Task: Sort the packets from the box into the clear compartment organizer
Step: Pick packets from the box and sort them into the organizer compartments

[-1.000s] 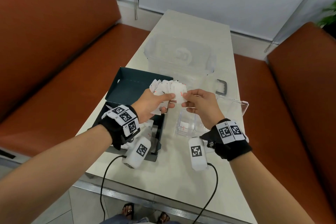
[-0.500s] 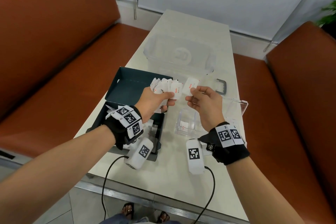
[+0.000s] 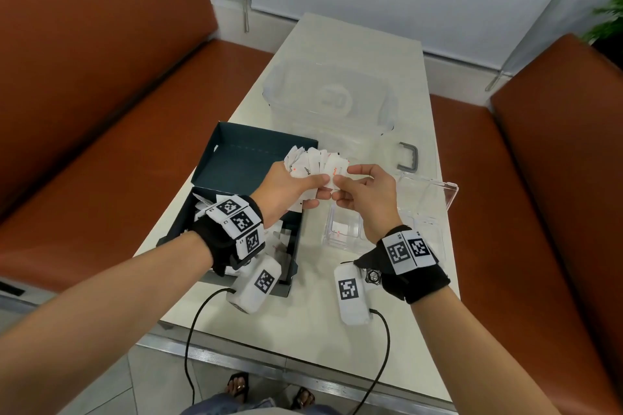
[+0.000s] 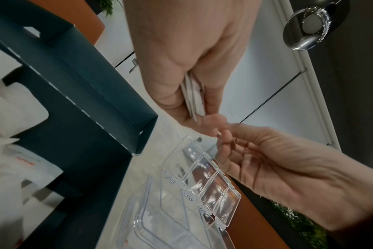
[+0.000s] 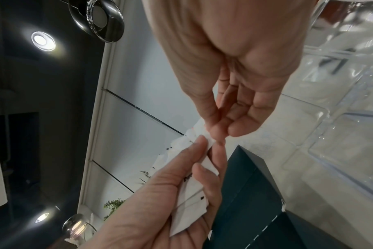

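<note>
My left hand (image 3: 318,190) holds a fan of several small white packets (image 3: 312,163) above the table, between the dark teal box (image 3: 236,158) and the clear compartment organizer (image 3: 347,239). My right hand (image 3: 344,177) pinches the rightmost packet (image 3: 337,168) of the fan between thumb and forefinger; the right wrist view shows this pinch on the packet's corner (image 5: 202,133). One packet (image 3: 339,229) lies in a near-left compartment of the organizer, whose lid (image 3: 435,192) stands open to the right. More packets (image 3: 279,242) lie in the box under my left wrist.
A large clear plastic container (image 3: 330,98) stands behind the organizer, with a grey handle (image 3: 409,158) at its right. Orange benches (image 3: 101,111) flank the narrow white table (image 3: 337,30). Cables hang from both wrist cameras over the near table edge.
Half a second ago my right hand held one packet a little apart to the right of the fan; now it is back against the fan's right end. The left hand has barely moved.
</note>
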A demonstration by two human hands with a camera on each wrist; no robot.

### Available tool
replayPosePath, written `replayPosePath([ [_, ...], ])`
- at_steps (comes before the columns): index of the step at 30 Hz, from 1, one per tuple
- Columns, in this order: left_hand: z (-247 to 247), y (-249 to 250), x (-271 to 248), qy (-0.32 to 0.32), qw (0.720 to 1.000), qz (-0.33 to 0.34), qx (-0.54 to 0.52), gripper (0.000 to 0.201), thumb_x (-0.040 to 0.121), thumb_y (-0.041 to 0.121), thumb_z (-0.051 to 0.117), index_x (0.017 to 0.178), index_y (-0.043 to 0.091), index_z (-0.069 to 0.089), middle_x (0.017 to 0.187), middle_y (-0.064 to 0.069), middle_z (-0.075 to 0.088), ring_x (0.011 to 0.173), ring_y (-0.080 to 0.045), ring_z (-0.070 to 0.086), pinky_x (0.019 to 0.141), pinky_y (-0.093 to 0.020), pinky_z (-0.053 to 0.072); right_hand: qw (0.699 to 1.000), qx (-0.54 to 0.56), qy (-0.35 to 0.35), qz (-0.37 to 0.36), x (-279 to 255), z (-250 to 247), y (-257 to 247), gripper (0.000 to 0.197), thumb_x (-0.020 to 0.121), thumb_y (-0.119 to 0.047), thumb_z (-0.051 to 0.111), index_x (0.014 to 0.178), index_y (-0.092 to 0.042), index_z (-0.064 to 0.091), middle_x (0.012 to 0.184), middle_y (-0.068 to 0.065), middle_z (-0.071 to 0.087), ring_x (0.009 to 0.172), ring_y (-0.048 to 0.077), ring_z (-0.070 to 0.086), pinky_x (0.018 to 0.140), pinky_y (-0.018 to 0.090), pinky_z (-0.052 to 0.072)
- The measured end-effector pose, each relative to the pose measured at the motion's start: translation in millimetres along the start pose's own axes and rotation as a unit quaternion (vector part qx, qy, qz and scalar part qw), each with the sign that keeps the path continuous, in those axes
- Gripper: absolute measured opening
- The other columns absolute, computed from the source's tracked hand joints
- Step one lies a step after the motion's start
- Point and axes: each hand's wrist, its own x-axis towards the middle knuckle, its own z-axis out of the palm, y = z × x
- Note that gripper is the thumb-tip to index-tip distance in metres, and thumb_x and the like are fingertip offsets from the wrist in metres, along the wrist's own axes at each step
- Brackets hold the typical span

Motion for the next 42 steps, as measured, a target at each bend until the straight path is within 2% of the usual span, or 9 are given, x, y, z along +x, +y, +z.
replayPosePath([
  [7,-2,1,2,0.001,1.000,-0.006,0.009,0.029,0.086,0.005,0.071,0.115,0.005,0.065,0.096,-0.014,0.075,0.079,-0.022,0.074,0.056,-0.024,0.057,0.995,-0.088,-0.030,-0.037,9,-10,-12,0.015,0.087,-0.019,0.068,0.101,-0.022,0.065,0.084,0.002,0.069,0.064,0.009,0.065,0.059,0.023,0.050],
  [14,1,5,3,-0.002,0.999,-0.028,-0.027,0.028,0.092,0.014,0.066,0.119,0.007,0.062,0.101,-0.018,0.073,0.075,-0.022,0.072,0.051,-0.023,0.053,0.993,-0.101,-0.039,-0.048,17,-17,-16,0.004,0.084,-0.011,0.071,0.084,-0.014,0.069,0.074,0.003,0.070,0.061,0.010,0.063,0.057,0.021,0.049],
  [20,-11,6,1,0.009,0.998,-0.036,-0.055,0.025,0.094,0.008,0.061,0.118,0.001,0.058,0.088,-0.021,0.065,0.064,-0.022,0.064,0.046,-0.022,0.045,0.983,-0.181,-0.014,-0.027,37,-43,-19,0.011,0.080,-0.008,0.071,0.074,-0.018,0.070,0.068,-0.003,0.068,0.052,0.000,0.052,0.054,0.015,0.039],
  [23,-17,3,1,0.024,0.998,-0.041,-0.045,0.023,0.094,0.010,0.062,0.116,0.004,0.060,0.087,-0.018,0.069,0.064,-0.019,0.068,0.050,-0.022,0.051,0.948,-0.315,-0.046,-0.025,41,-41,-1,0.010,0.080,-0.006,0.071,0.075,-0.014,0.071,0.078,0.001,0.070,0.075,0.008,0.063,0.069,0.019,0.044],
  [26,-19,-1,0,0.032,0.998,-0.047,-0.036,0.022,0.093,0.013,0.064,0.114,0.005,0.062,0.087,-0.016,0.071,0.066,-0.017,0.071,0.054,-0.022,0.055,0.895,-0.439,-0.073,-0.003,41,-27,25,0.003,0.081,-0.012,0.071,0.083,-0.014,0.072,0.093,0.006,0.071,0.093,0.021,0.064,0.087,0.033,0.050],
  [28,-20,-2,-1,0.035,0.998,-0.047,-0.036,0.022,0.093,0.013,0.064,0.114,0.004,0.062,0.087,-0.017,0.071,0.066,-0.018,0.071,0.052,-0.021,0.054,0.861,-0.505,-0.057,0.016,41,-19,38,0.009,0.082,-0.017,0.068,0.090,-0.018,0.072,0.100,0.005,0.069,0.098,0.025,0.062,0.095,0.040,0.046],
  [35,-24,-4,-3,0.033,0.997,-0.042,-0.046,0.025,0.093,0.012,0.063,0.116,0.002,0.061,0.083,-0.016,0.070,0.065,-0.019,0.068,0.050,-0.021,0.051,0.807,-0.590,-0.018,0.005,44,-11,58,0.013,0.083,-0.017,0.059,0.090,-0.022,0.069,0.091,0.000,0.068,0.084,0.023,0.057,0.087,0.037,0.029],
  [39,-25,-6,-3,0.038,0.997,-0.046,-0.052,0.025,0.093,0.012,0.064,0.116,0.003,0.061,0.083,-0.015,0.071,0.066,-0.019,0.070,0.051,-0.021,0.053,0.783,-0.621,-0.046,-0.008,47,-11,63,0.011,0.083,-0.019,0.061,0.089,-0.026,0.068,0.088,-0.003,0.066,0.090,0.022,0.060,0.091,0.040,0.028],
  [42,-25,-6,-2,0.033,0.997,-0.045,-0.052,0.026,0.093,0.013,0.063,0.118,0.004,0.060,0.085,-0.016,0.070,0.067,-0.019,0.069,0.052,-0.021,0.052,0.709,-0.700,-0.063,-0.051,47,-9,67,0.014,0.087,-0.022,0.061,0.099,-0.026,0.067,0.098,-0.001,0.067,0.100,0.023,0.057,0.094,0.043,0.029],
])
